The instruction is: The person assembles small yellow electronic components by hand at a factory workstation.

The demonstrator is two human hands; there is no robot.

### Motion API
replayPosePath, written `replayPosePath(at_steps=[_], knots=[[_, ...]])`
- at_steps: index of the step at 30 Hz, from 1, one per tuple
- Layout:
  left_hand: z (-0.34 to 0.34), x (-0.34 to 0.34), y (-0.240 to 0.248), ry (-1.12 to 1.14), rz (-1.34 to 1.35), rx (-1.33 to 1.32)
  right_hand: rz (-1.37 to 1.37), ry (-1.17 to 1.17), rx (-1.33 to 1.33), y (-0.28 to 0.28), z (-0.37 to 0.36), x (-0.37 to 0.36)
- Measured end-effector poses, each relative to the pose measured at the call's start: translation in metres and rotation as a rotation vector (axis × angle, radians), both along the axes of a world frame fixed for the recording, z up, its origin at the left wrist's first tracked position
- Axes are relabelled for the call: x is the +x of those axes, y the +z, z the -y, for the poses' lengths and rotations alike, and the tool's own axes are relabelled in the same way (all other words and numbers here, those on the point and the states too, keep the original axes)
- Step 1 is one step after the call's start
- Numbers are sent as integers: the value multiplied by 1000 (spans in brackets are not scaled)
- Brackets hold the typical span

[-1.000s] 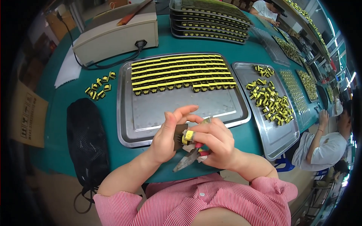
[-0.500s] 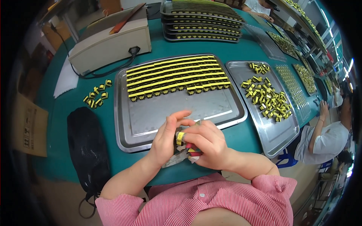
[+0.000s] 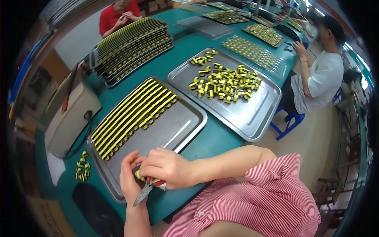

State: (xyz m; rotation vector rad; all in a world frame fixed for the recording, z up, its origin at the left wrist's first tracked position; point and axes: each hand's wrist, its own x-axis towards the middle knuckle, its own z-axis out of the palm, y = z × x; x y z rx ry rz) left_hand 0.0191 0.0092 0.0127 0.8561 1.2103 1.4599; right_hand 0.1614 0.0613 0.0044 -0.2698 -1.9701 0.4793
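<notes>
Over the near edge of the left metal tray [image 3: 179, 142], my two hands meet. My left hand [image 3: 128, 179] has its fingers curled around a small yellow-and-black component [image 3: 138, 175], partly hidden by the fingers. My right hand [image 3: 167, 169] grips pliers with red handles [image 3: 143, 192], their metal jaws pointing down toward my left wrist. The right fingertips also reach the component. On that tray, rows of yellow-and-black components [image 3: 130, 118] stand side by side, with a step in the front row. A second metal tray [image 3: 252, 118] carries a loose heap of similar components [image 3: 225, 83].
Stacked filled trays [image 3: 132, 51] stand at the far left, near a beige box-shaped device [image 3: 73, 114] with a cable. Several loose components [image 3: 83, 166] and a black pouch [image 3: 96, 205] lie left. A clear plastic tray [image 3: 254, 53] lies beyond. Co-workers sit right [image 3: 321, 75] and far left [image 3: 118, 17].
The view has swung to the right, so trays and device appear farther left and tilted. My hands stay together around the component, and the pliers' jaws show more clearly. A co-worker in red has come into view.
</notes>
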Motion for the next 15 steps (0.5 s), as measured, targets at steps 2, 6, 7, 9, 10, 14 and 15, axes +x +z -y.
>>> replayPosePath(at_steps=[2,6,7,9,10,14,15], knots=[[-1,1,-3,-52,3,11,75,56,-25,1,-2,4],[-1,6,-8,-41,4,6,119,7,-29,-6,0,6],[-2,6,-10,-15,-27,-2,115,-3,-31,-6,0,6],[-4,1,-10,1,-62,-13,75,-17,-10,-4,1,6],[-7,-5,-7,53,-24,-34,72,-26,-12,-2,1,9],[-12,-27,-2,170,15,92,-11,-4,-243,11,-8,19],[-11,-23,-2,158,13,94,-84,35,-444,13,-10,20]])
